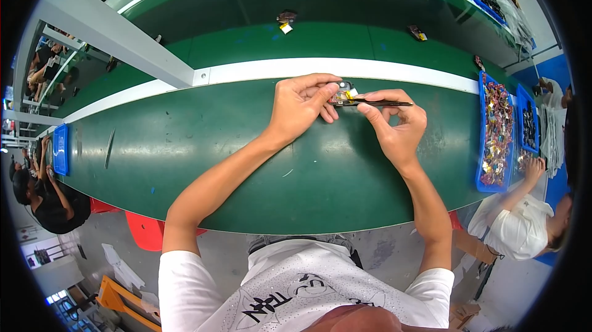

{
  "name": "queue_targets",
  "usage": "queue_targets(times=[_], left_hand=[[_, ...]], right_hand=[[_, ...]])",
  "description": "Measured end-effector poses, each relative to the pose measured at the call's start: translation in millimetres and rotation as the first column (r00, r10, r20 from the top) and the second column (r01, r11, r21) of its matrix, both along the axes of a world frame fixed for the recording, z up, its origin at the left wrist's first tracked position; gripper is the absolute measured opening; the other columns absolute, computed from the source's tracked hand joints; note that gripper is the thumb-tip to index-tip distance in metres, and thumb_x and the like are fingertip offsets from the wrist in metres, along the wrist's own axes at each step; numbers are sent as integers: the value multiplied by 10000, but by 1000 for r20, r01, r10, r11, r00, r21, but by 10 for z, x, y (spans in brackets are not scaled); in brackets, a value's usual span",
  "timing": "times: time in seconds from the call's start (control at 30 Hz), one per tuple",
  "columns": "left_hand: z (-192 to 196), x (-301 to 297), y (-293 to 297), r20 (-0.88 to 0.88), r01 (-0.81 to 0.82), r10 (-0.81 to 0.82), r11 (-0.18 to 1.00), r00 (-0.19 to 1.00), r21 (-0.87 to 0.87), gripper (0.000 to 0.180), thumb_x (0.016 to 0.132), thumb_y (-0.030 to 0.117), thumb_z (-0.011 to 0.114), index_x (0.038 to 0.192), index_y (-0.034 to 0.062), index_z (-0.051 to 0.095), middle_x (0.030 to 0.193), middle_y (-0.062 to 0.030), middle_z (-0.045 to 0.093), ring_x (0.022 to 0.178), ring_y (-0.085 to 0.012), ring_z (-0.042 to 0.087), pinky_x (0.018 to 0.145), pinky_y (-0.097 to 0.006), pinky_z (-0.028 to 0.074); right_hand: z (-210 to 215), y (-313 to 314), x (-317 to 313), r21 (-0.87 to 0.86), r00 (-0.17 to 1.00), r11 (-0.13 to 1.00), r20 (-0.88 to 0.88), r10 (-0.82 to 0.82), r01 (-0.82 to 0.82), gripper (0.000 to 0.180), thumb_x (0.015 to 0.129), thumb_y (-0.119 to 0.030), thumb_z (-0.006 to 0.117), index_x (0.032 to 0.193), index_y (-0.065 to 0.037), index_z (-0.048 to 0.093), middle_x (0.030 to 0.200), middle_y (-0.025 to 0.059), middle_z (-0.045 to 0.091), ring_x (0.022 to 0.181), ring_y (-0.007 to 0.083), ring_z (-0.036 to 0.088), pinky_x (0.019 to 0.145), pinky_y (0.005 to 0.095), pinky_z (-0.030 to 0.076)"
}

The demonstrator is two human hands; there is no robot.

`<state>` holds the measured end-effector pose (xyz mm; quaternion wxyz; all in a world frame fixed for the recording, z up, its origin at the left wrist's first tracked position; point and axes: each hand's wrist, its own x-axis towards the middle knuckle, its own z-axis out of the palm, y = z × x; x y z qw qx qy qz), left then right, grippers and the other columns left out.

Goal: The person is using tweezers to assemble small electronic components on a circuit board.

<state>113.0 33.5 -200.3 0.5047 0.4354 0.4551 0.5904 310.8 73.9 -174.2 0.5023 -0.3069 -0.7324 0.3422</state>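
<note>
Left: co-worker in black [60,205], blue tray [60,168] at the end of the green bench [320,190], contents unclear; thin strip [109,148], then wide green stretch. Centre, near white rail [246,72]: left hand [301,104], grip pinched on small dark part [345,88] with yellow patch; right hand [401,125], grip closed round dark tweezers [385,103]. Right edge: larger blue tray [491,188], colourful pieces heaped; second tray [529,148], dark pieces.

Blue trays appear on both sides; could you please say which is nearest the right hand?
The large tray of multicoloured pieces, right of the right hand; the smaller dark-filled tray is beyond it, the left-end tray far away.
</note>
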Motion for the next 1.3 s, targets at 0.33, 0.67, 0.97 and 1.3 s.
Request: queue_targets(times=[0.33, 0.67, 0.97, 1.3], left_hand=[[-27, 13, 4, -12, 18, -18, 1000, 1000, 13, 231, 999, 55, 640, 1163, -100, 686, 843, -161, 726, 622, -182, 702, 530, -274, 581], [-20, 30, 12, -20, 47, -46, 999, 999, 25, 233, 1001, 65, 643, 1159, -101, 689, 831, -162, 725, 610, -177, 698, 514, -274, 576], [-4, 44, 20, -25, 70, -70, 998, 997, 4, 246, 970, 25, 667, 1183, -100, 678, 838, -145, 731, 615, -148, 682, 530, -266, 577], [105, 177, 72, -196, -37, 16, 994, 980, -105, 189, 921, -2, 700, 1093, -82, 710, 775, -120, 724, 568, -120, 657, 522, -255, 545]], right_hand=[[-33, 19, 22, 94, 993, 995, 118, 16, -27, 140, 781, 4, 835, 897, -8, 756, 873, 50, 769, 445, 47, 399, 450, 233, 326], [34, 1, 42, 133, 991, 990, 130, 24, -41, 129, 769, 20, 829, 845, -41, 744, 823, 47, 773, 454, 51, 451, 445, 234, 332], [21, 26, 42, 415, 982, 905, 188, 19, -97, 189, 730, 66, 796, 805, -91, 721, 805, 21, 774, 559, 125, 661, 478, 255, 354], [-65, 64, 42, 476, 974, 872, 226, 4, -114, 203, 712, 69, 807, 825, -73, 716, 835, 33, 775, 539, 127, 620, 476, 255, 355]])
